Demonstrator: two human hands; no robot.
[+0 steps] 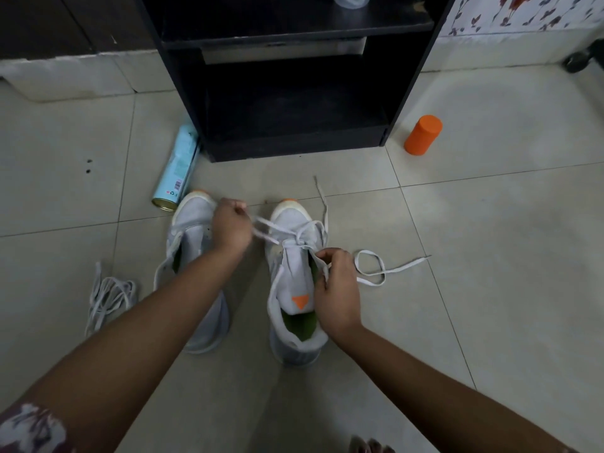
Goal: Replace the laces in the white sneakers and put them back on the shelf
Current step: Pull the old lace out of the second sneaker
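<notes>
While left hand [230,225] grips lace [265,229], spray can [179,165] shows barcode [178,185].

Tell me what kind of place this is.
Probably a room in a home: tiled floor, a black shelf unit beside a floral-patterned wall, and left hand and right hand holding a lace on a white sneaker.
</notes>
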